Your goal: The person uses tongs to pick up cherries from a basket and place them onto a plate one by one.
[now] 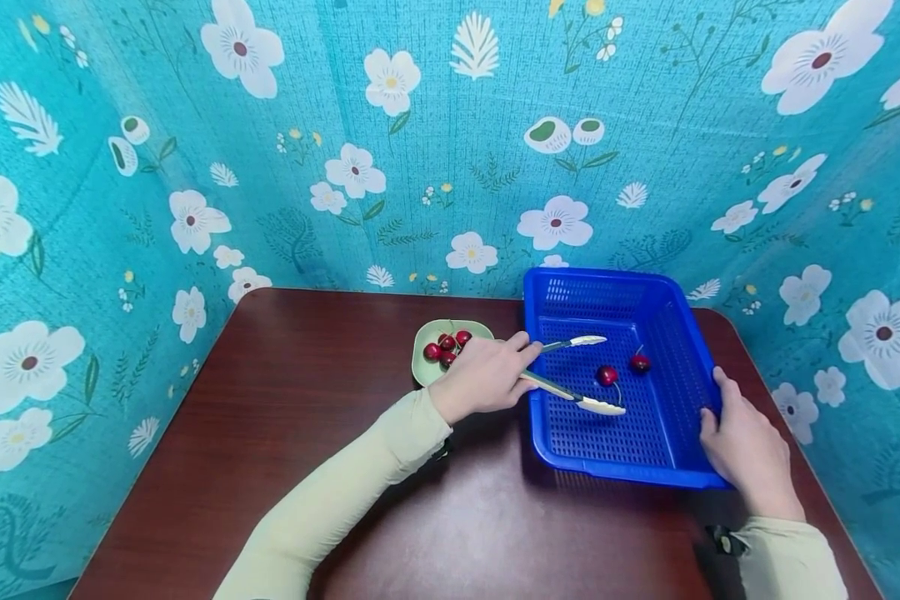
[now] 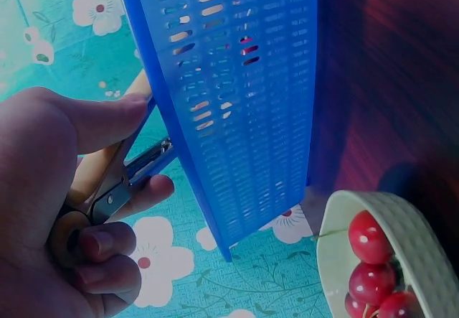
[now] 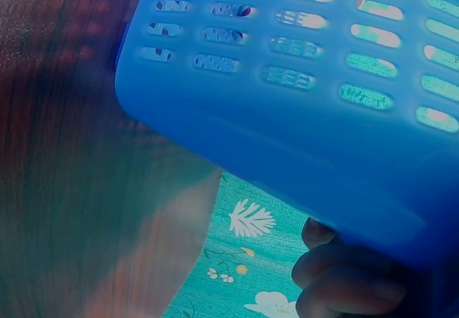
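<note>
My left hand (image 1: 487, 372) holds a pair of tongs (image 1: 562, 392) with pale scalloped tips, spread apart above the inside of a blue perforated plastic basket (image 1: 622, 473). In the left wrist view, the thumb and curled fingers wrap the tongs' handles (image 2: 107, 202) beside the basket wall (image 2: 244, 117). Two dark red cherries lie in the basket, one cherry (image 1: 607, 375) between the tong tips and another cherry (image 1: 640, 363) just to its right. At the basket's right side, my right hand (image 1: 750, 450) grips the rim, its fingers (image 3: 344, 289) curled by the edge in the right wrist view.
A small light green bowl (image 1: 421, 371) with several cherries (image 1: 432, 352) stands left of the basket, partly hidden behind my left hand. Both are on a dark brown wooden table (image 1: 330, 358). A teal floral cloth (image 1: 435, 167) hangs behind and along the sides.
</note>
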Demonstrator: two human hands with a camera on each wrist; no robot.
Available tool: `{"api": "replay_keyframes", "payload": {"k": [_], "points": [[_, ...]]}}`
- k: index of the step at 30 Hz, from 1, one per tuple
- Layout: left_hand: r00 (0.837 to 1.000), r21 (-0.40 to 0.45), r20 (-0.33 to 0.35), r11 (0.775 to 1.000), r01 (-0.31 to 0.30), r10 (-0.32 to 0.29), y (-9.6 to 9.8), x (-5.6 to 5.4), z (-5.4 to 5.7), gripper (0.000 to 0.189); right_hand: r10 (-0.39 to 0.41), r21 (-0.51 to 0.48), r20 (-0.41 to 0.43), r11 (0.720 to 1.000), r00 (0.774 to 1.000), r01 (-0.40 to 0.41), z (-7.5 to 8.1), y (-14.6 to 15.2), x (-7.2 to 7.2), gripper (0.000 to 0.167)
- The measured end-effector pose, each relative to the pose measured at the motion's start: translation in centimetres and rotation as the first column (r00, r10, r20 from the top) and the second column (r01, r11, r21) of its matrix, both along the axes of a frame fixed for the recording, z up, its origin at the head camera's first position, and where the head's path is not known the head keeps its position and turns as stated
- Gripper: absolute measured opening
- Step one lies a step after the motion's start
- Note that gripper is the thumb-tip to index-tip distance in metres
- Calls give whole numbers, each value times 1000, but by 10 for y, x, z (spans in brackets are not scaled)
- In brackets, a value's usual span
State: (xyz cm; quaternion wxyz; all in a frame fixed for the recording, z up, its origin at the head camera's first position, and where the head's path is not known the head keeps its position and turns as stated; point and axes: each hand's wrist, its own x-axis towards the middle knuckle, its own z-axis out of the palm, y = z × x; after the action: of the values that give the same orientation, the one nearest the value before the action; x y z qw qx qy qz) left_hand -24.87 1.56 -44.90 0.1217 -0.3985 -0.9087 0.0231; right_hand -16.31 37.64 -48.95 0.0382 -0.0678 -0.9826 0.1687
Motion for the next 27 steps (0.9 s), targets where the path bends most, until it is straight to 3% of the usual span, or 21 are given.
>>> {"api": "replay_keyframes", "payload": {"k": [12, 27], "points": [[1000, -43, -29, 999, 6, -8, 11, 2, 0, 46, 0, 2, 0, 1000, 1000, 0, 1, 0, 0, 76], [994, 26, -95, 998, -48, 50, 16, 7, -6, 31, -5, 1, 10, 1000, 1000, 5, 1, -1, -1, 76]]}}
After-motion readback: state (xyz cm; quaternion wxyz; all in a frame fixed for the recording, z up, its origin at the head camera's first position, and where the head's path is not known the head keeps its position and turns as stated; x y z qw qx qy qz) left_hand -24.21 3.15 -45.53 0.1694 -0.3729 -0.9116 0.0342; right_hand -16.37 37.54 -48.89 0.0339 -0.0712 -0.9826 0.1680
